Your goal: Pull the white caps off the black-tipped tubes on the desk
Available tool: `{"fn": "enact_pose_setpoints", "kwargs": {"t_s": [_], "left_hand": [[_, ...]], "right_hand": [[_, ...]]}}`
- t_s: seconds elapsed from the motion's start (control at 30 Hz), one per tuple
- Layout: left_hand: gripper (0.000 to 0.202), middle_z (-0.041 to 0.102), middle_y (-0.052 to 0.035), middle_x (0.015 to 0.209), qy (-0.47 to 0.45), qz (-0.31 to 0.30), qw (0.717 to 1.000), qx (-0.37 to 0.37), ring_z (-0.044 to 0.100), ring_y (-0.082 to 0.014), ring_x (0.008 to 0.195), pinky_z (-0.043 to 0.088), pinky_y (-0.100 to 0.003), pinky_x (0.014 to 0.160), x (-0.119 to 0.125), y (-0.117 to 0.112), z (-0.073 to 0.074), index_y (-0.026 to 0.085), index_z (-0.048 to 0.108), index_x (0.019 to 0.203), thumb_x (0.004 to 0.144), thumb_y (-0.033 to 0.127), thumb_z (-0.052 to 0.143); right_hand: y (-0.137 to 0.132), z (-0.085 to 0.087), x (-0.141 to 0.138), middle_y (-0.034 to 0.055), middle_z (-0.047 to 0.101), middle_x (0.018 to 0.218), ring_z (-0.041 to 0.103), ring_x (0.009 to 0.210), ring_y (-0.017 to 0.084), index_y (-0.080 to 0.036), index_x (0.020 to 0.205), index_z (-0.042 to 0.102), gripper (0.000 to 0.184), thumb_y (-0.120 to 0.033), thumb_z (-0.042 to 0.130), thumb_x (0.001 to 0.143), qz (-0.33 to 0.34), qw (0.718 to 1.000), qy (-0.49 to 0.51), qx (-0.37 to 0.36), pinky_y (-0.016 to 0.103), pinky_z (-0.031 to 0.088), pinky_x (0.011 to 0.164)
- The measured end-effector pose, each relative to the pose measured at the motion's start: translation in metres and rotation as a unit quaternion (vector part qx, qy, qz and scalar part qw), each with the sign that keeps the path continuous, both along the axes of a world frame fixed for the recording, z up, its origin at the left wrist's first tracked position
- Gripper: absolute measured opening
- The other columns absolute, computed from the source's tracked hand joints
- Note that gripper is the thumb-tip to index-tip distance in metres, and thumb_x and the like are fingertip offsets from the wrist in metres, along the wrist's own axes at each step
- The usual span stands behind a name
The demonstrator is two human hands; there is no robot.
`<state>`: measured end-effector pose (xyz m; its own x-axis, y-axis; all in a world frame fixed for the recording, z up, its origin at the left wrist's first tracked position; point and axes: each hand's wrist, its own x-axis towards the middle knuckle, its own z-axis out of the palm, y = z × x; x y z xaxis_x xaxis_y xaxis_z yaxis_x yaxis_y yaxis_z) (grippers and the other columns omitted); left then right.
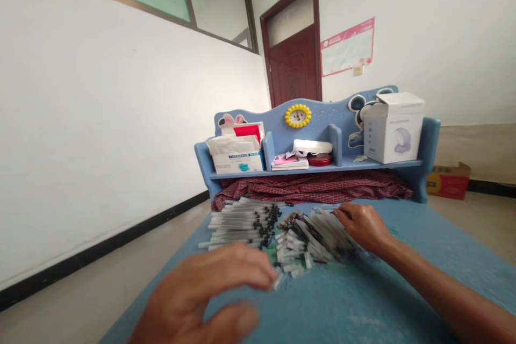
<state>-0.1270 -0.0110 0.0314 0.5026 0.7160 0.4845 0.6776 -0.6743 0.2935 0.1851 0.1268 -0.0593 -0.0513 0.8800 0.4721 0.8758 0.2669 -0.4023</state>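
My left hand [209, 290], blurred and close to the camera, has its thumb and fingers apart. Its fingertips are beside small clear pen caps [291, 247], at the near end of their heap. At the far end of a pile of clear pen barrels [322, 231], my right hand [365, 226] has its fingers bent and pressed together; what they pinch is hidden. To the left lie several pens [237, 220] in a stack, their dark ends pointing right. Small colourful parts [292, 219] sit between the two piles.
The blue table [322, 312] carries a raised shelf [350, 163] at its back. On it stand a mask box [237, 161], a red round tin [320, 159] and a white carton [393, 129]. Plaid cloth [310, 187] lies under the shelf. A cardboard box [448, 181] is on the floor.
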Motion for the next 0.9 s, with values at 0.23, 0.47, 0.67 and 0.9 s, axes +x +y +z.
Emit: {"fn": "enact_pose_setpoints", "kwargs": {"t_s": [0.23,0.47,0.67,0.9], "left_hand": [[0.021,0.061,-0.0097,0.091,0.33,0.192,0.922,-0.063,0.059,-0.0225,0.086,0.046,-0.033,0.077,-0.012,0.072,-0.04,0.015,0.061,0.086,0.083,0.01,0.04],[0.026,0.062,-0.0119,0.088,0.389,0.163,0.905,-0.056,0.057,-0.025,0.086,0.045,-0.034,0.074,-0.02,0.081,-0.059,0.014,0.062,0.085,0.081,0.005,0.038],[0.018,0.062,-0.0101,0.087,0.369,0.131,0.917,-0.083,0.057,-0.0246,0.086,0.043,-0.033,0.074,-0.019,0.08,-0.048,0.014,0.06,0.081,0.075,0.006,0.045],[0.009,0.057,-0.0027,0.083,0.263,0.041,0.963,-0.036,0.054,-0.0175,0.078,0.04,-0.026,0.069,0.018,0.082,-0.032,0.018,0.05,0.083,0.08,0.013,0.043]], "right_hand": [[-0.001,-0.003,0.0,0.0052,0.067,0.064,0.06,0.063,0.017,-0.02,0.067,0.066,0.032,-0.034,0.042,0.083,0.016,1.0,0.001,0.003,0.024,0.032,0.055],[-0.002,-0.008,0.001,0.0054,0.068,0.067,0.061,0.062,0.018,-0.021,0.072,0.068,0.033,-0.038,0.042,0.083,0.02,1.0,0.014,-0.008,0.024,0.034,0.056],[-0.002,-0.006,0.0,0.0051,0.067,0.065,0.059,0.061,0.017,-0.02,0.069,0.066,0.033,-0.038,0.042,0.083,0.026,0.999,0.021,0.002,0.024,0.034,0.056],[-0.02,0.009,-0.02,-0.0007,0.054,0.056,0.049,0.054,0.012,-0.018,0.065,0.058,0.036,-0.04,0.04,0.087,0.158,0.985,0.07,-0.003,0.023,0.033,0.054]]}}
